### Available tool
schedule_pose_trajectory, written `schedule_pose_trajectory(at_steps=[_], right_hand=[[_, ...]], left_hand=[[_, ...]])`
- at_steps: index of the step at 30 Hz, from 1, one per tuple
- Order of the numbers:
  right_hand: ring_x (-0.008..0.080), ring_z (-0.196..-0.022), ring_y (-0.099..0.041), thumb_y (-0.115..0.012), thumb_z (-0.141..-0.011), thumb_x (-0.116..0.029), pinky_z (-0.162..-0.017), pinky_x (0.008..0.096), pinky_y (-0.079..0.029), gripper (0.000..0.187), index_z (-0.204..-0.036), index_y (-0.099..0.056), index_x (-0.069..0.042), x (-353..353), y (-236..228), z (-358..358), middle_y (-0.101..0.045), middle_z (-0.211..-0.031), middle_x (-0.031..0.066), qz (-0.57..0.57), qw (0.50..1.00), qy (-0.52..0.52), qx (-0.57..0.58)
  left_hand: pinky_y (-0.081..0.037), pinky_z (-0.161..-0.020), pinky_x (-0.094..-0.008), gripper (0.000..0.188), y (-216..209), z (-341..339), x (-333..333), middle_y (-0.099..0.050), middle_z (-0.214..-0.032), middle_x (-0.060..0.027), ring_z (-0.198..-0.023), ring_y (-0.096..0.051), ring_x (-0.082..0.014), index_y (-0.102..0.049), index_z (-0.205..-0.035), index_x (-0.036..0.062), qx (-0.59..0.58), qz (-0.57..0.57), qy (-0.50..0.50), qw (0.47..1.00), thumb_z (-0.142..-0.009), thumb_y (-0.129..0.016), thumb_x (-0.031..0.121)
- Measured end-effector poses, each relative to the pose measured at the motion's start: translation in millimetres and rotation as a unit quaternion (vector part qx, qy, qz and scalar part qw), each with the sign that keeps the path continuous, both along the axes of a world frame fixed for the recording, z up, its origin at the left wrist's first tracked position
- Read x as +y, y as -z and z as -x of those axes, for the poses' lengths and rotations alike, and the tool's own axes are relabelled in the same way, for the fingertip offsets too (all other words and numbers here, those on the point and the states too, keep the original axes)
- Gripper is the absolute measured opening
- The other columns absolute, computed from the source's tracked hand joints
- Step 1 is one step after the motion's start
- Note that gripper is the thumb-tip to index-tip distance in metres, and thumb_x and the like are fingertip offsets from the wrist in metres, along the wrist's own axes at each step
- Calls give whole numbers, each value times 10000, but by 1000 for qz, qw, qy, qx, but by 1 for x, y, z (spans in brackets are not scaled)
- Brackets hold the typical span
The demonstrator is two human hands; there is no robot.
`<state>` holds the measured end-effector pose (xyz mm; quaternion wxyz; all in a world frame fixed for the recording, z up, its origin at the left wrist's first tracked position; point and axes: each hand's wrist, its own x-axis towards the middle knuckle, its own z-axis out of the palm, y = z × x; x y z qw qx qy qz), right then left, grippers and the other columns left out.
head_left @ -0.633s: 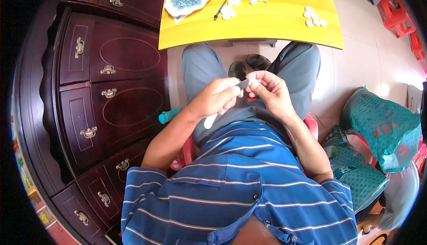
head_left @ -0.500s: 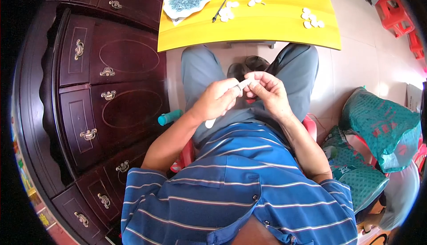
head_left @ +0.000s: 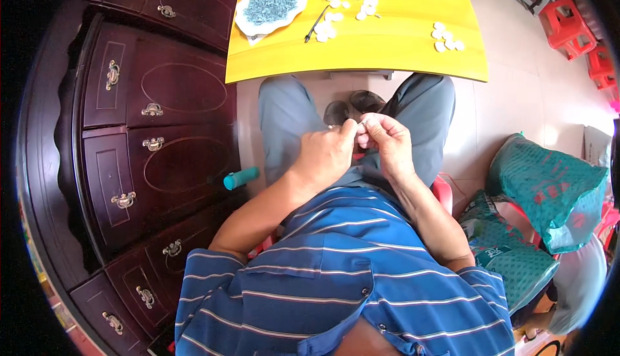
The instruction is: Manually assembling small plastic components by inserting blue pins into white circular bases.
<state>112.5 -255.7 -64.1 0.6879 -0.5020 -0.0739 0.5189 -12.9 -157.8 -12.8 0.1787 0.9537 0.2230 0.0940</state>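
- The head camera is up higher than the yellow worktop.
- It looks down, seeing wide, at the left hand and right hand near the worktop.

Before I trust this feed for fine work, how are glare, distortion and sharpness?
Head view: glare whitens the floor at right; head view: the dark cabinet curves toward the black rim; head view: white pieces on the yellow table look overexposed; head view: detail at the right grip is too small to judge.

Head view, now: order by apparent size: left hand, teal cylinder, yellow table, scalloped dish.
1. Yellow table
2. Scalloped dish and left hand: look alike, hand likely nearer the camera; unranked
3. Teal cylinder
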Motion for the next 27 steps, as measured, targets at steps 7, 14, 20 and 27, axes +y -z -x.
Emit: schedule_pose_trajectory(at_steps=[7, 14, 20, 27], right_hand=[[85, -761, -625, -597, -1016, -158, -701, 229, -523, 197, -1127, -671, -13, 1, -2, -4, -700, -911, 31, -50, 999, 20, 3], [75, -750, -608, -582, -1026, -157, -701, 225, -515, 205, -1127, -678, -7, -2, -9, -4, -695, -905, 24, -69, 998, -14, -1], [67, -723, -605, -587, -1024, -147, -691, 224, -520, 195, -1095, -692, 1, -3, -16, -8, -704, -898, 32, -53, 994, -83, -39], [74, -729, -618, -592, -1023, -130, -698, 224, -530, 192, -1111, -688, 11, -4, -6, -5, -705, -895, 41, -26, 991, -80, -105]], left_hand=[[-502, -530, -499, 84, -11, -6, 11, -637, -688, -182, -610, -647, -389, -512, -902, 49, 14, 52, -10, 998, -931, -563, 109], [-486, -641, -539, 140, -19, 1, 37, -649, -770, -221, -750, -623, -461, -563, -933, 40, -16, 277, 22, 960, -955, -503, 164], [-474, -590, -401, 150, -20, 7, 54, -594, -702, -200, -650, -616, -378, -581, -899, 19, 13, 333, 51, 941, -982, -518, 128], [-498, -576, -459, 144, -16, 3, 44, -638, -674, -176, -638, -654, -358, -580, -859, 36, 52, 200, 82, 975, -931, -559, 159]])
